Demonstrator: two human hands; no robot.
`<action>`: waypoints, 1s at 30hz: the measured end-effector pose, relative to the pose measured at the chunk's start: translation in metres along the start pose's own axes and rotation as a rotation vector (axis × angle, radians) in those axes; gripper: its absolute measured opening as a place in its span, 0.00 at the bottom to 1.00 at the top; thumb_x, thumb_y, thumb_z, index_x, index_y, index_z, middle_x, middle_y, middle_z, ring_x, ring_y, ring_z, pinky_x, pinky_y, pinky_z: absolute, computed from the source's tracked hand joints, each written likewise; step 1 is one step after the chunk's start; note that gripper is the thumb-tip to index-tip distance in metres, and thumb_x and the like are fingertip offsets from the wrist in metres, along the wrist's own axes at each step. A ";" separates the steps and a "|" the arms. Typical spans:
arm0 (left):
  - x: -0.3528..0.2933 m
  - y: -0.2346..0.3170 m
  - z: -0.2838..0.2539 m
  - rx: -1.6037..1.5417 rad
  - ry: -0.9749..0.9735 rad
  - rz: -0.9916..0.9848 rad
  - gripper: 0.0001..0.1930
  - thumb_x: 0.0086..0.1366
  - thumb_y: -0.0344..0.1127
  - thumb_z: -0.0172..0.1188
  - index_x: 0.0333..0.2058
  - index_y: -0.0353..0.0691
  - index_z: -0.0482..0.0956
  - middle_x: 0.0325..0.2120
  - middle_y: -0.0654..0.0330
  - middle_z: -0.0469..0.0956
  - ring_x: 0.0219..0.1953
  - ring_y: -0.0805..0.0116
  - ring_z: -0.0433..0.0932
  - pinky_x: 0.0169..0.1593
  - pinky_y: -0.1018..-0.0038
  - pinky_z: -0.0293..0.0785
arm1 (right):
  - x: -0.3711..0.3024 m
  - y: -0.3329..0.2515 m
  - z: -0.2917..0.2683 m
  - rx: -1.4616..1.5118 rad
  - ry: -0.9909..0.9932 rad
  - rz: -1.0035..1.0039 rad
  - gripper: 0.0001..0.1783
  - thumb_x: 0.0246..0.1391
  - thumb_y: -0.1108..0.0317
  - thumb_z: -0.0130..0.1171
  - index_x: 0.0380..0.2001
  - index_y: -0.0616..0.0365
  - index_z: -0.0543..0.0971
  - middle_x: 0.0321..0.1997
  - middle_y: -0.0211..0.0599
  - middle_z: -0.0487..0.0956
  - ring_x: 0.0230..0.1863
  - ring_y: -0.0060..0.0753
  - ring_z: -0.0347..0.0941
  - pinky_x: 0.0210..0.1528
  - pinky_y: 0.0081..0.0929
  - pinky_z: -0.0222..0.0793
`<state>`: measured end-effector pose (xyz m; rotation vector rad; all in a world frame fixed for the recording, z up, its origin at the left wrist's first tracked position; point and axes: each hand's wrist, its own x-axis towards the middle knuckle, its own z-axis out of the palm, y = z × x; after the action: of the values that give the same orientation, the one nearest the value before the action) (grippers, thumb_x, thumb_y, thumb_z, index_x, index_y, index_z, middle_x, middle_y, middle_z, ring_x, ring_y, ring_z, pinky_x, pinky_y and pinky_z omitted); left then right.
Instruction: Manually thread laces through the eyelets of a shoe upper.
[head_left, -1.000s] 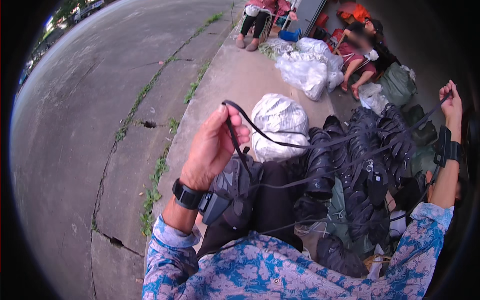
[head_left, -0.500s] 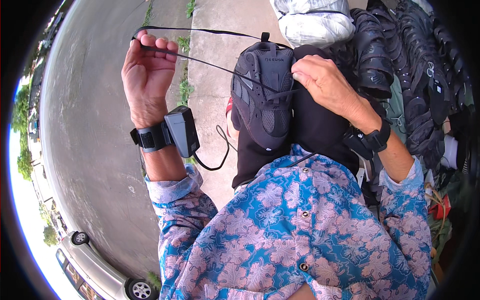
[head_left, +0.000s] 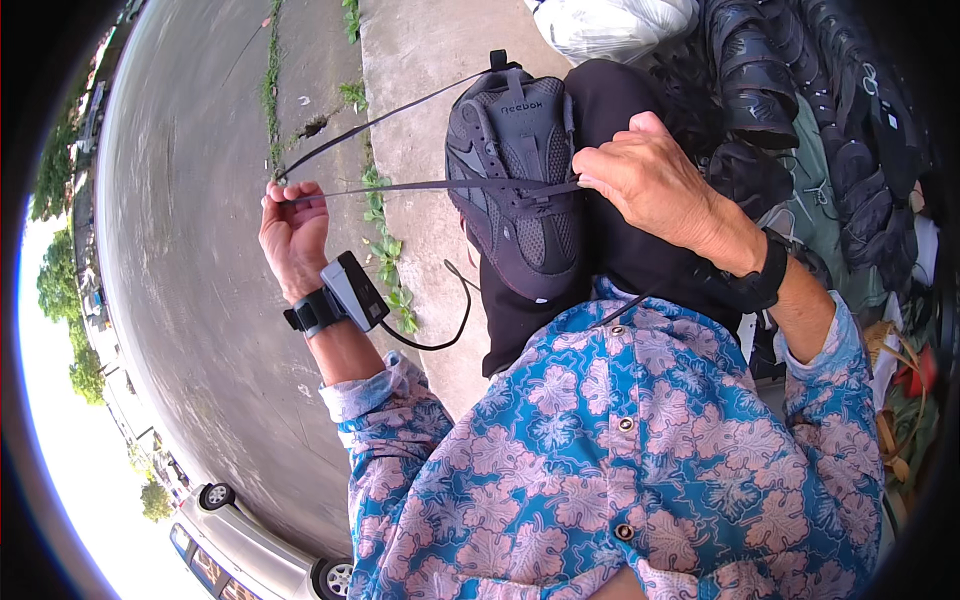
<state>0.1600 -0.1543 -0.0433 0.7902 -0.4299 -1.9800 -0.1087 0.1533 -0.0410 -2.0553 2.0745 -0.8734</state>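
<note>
A dark grey sneaker (head_left: 545,240) rests on my lap, its toe pointing toward me and its tongue and pull tab facing away. Out to the left, my left hand (head_left: 294,230) pinches a long black shoelace (head_left: 400,186) that stretches tight across to the shoe. A second run of the lace slants from those fingers up to the far end of the shoe. Just right of the shoe's lower eyelets, my right hand (head_left: 645,185) is closed on a short end of the lace. Its fingertips are partly hidden behind the hand.
Rows of stacked dark shoe pieces (head_left: 755,90) lie at the right. A white plastic-wrapped bundle (head_left: 610,25) sits at the far side. A cable (head_left: 450,340) loops from the box on my left wrist. A silver car (head_left: 240,550) stands at the lower left on pavement.
My left hand has come down toward me, and the lace now runs nearly level to the shoe. My right hand stays beside the shoe, its fingers curled tighter. The whole view has tilted.
</note>
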 end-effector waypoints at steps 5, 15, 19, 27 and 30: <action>-0.015 0.050 -0.038 0.047 0.065 0.075 0.09 0.66 0.31 0.47 0.29 0.35 0.74 0.20 0.61 0.71 0.26 0.65 0.71 0.43 0.64 0.69 | -0.008 -0.001 -0.002 -0.085 -0.002 0.003 0.07 0.48 0.69 0.62 0.20 0.55 0.76 0.18 0.33 0.75 0.25 0.34 0.73 0.41 0.34 0.60; -0.079 0.231 -0.101 0.126 0.237 0.286 0.09 0.64 0.27 0.52 0.25 0.32 0.74 0.20 0.56 0.70 0.26 0.62 0.69 0.43 0.63 0.69 | -0.004 -0.007 0.007 -0.097 -0.011 0.099 0.08 0.47 0.68 0.60 0.18 0.56 0.78 0.17 0.37 0.76 0.24 0.35 0.72 0.44 0.40 0.58; -0.095 0.271 -0.128 0.301 0.387 0.482 0.08 0.64 0.27 0.51 0.25 0.32 0.73 0.20 0.56 0.70 0.27 0.62 0.70 0.44 0.63 0.69 | 0.000 -0.005 0.009 -0.104 -0.032 0.060 0.07 0.46 0.69 0.60 0.17 0.57 0.79 0.16 0.39 0.76 0.23 0.37 0.73 0.42 0.38 0.58; -0.110 0.170 -0.040 0.589 0.189 0.172 0.09 0.70 0.38 0.48 0.41 0.41 0.74 0.18 0.69 0.64 0.15 0.79 0.53 0.19 0.80 0.49 | 0.017 -0.010 0.005 -0.093 -0.236 0.118 0.08 0.48 0.67 0.62 0.20 0.56 0.78 0.19 0.36 0.74 0.27 0.37 0.71 0.44 0.35 0.58; -0.112 0.089 0.014 0.992 0.057 -0.062 0.15 0.72 0.44 0.48 0.39 0.39 0.75 0.16 0.71 0.62 0.12 0.83 0.50 0.15 0.83 0.45 | 0.016 -0.016 -0.003 -0.180 -0.239 0.136 0.06 0.48 0.66 0.63 0.26 0.56 0.78 0.27 0.34 0.75 0.34 0.35 0.70 0.45 0.34 0.58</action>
<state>0.2478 -0.1036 0.0586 1.4557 -1.4121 -1.7276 -0.0970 0.1407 -0.0257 -1.9567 2.1950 -0.4118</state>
